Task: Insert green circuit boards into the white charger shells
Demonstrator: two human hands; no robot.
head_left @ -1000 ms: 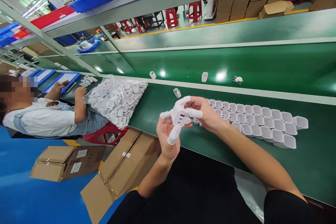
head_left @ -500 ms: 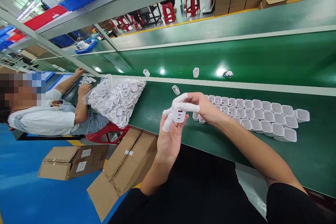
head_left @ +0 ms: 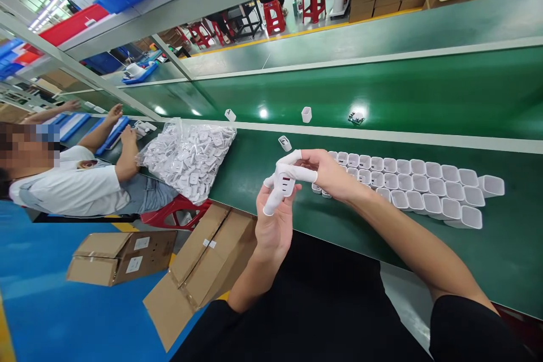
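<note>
Between my hands is a small white charger housing [head_left: 287,186] with dark port slots on its face. My left hand [head_left: 275,220] is closed round it from below, one finger lying across part of the face. My right hand [head_left: 328,174] pinches it from above and the right. White finger cots cover several fingertips on both hands. Just beyond them a single white charger piece [head_left: 284,143] lies on the green bench. Open white housings [head_left: 418,183] stand in rows to the right, partly behind my right hand and forearm.
A clear bag of white plastic parts [head_left: 193,161] lies to the left, near a seated co-worker [head_left: 85,181]. The green conveyor belt [head_left: 271,93] carries a white housing [head_left: 306,114] and a small circuit board [head_left: 357,118]. Cardboard boxes [head_left: 207,260] stand below the bench edge.
The housing has turned in my hands, and a left finger now covers more of its port face. Pieces on the belt have shifted left. The co-worker's hands have moved left.
</note>
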